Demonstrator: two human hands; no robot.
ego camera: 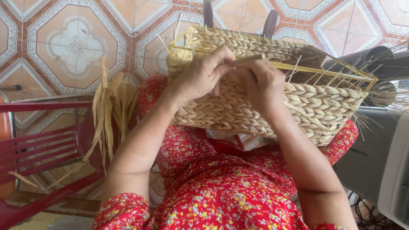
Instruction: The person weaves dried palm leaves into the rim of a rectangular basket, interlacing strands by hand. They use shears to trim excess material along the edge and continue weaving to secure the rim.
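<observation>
The woven basket (315, 106) is pale straw-tan, its braided rows forming a plaited herringbone pattern, edged by a yellow frame (328, 70). The dried leaf strips (108, 115) are dull yellow-tan. The dress (221, 191) is bright red with small yellow and white flowers. The floor tiles (76, 47) show terracotta, cream and grey-blue geometric medallions. The chair (38, 145) is deep red.

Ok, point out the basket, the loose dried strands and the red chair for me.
basket (315, 106): head view, on its braided side wall, right of the hands.
dried strands (111, 111): head view, on the middle of the loose bundle left of the knee.
red chair (40, 145): head view, on its slatted seat.
</observation>
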